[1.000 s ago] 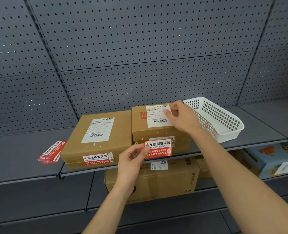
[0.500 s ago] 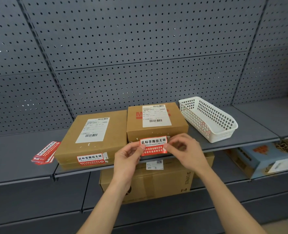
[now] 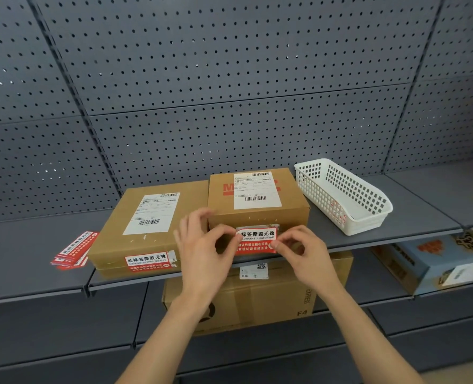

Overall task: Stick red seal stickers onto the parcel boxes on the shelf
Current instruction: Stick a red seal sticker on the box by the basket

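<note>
At 12 o'clock from both hands, the red sticker (image 3: 256, 241) lies lengthwise across the box front (image 3: 290, 220), left grip (image 3: 236, 236) and right grip (image 3: 275, 245) pinching its ends.

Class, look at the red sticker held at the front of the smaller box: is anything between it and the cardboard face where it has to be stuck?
Nothing visible does. Both hands, left hand and right hand, hold the red sticker by its ends against the smaller box front face.
</note>
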Available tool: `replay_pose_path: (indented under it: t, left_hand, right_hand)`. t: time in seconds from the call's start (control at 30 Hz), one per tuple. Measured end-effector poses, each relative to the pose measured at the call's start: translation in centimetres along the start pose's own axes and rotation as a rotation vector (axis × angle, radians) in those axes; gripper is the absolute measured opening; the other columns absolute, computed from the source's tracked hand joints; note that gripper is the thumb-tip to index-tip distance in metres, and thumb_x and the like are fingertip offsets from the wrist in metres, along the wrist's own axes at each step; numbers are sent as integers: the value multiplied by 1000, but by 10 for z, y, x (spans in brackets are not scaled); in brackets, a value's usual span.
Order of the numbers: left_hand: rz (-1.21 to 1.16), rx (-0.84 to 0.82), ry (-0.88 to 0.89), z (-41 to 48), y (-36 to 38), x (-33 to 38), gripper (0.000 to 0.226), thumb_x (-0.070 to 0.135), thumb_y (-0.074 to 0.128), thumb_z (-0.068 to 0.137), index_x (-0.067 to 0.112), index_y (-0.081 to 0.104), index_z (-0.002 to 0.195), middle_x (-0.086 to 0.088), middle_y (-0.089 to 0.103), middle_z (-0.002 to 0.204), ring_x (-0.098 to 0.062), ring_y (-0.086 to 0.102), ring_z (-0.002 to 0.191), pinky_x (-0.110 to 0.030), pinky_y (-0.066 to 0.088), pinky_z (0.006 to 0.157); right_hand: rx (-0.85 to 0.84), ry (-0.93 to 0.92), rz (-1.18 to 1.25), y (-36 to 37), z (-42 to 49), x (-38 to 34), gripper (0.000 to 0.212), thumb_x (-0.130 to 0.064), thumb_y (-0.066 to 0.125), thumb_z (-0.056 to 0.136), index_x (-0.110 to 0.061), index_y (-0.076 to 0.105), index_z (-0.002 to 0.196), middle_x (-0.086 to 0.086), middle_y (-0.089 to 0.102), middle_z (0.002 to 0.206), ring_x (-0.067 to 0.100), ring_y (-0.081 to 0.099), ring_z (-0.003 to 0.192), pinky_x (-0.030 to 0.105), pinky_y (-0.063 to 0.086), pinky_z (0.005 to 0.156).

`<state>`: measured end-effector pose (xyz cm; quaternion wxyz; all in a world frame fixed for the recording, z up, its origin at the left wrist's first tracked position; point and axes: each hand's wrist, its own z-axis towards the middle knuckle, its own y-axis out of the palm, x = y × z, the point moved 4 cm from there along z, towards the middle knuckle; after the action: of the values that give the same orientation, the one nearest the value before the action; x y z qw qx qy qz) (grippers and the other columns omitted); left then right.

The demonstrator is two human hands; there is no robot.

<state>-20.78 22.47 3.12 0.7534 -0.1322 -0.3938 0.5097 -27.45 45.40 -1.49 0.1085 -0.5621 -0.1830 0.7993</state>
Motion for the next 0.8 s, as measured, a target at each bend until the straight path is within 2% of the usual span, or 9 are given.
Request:
replay_pose_path:
  t: [0.07, 0.13, 0.2, 0.33, 0.63, 0.8]
  left_hand:
    - [36, 1, 105, 6, 1, 2, 9, 43, 87, 87, 36, 82, 90, 4, 50, 158, -24, 30, 160, -54, 22, 125]
    - [18, -44, 153, 13, 8, -1, 9, 42, 87, 88, 35, 81, 89, 2, 47, 165, -22, 19, 167, -58, 12, 131]
    - [-4, -83, 140, 19, 15, -8, 11, 42, 87, 89, 33, 80, 89, 3, 53, 160, -19, 24, 165, -58, 13, 132]
    - [-36, -110, 97, 22, 22, -14, 13, 40, 89, 86, 33, 78, 87, 6, 58, 154, -19, 39, 157, -55, 22, 129]
    - [45, -77, 103, 21, 27, -10, 14, 39, 89, 85, 30, 78, 82, 8, 58, 151, -19, 44, 150, -46, 25, 125]
    - [50, -67, 69, 24, 27, -10, 13, 38, 88, 85, 30, 79, 82, 11, 58, 148, -16, 46, 144, -46, 26, 124]
  right_hand:
    - [11, 12, -18, 3, 2, 4, 5, -31, 80, 95, -27, 79, 97, -14, 66, 108, -2, 62, 99, 11, 49, 80]
    - [21, 23, -34, 6, 5, 8, 5, -31, 80, 96, -26, 80, 97, -13, 66, 106, -2, 62, 96, 12, 48, 78]
    - [36, 28, -40, 8, 10, 11, 6, -31, 81, 96, -25, 80, 97, -12, 66, 104, 0, 63, 94, 11, 46, 78]
    - [59, 15, -52, 8, 18, 13, 6, -30, 82, 95, -24, 80, 95, -10, 66, 100, 1, 63, 92, 7, 44, 77]
    - [97, 0, -109, 12, 21, 21, 7, -30, 81, 96, -23, 79, 97, -14, 65, 98, 1, 64, 92, 10, 47, 76]
    - [143, -9, -135, 15, 22, 21, 8, -31, 82, 95, -23, 80, 94, -14, 65, 96, 2, 65, 88, 10, 47, 75]
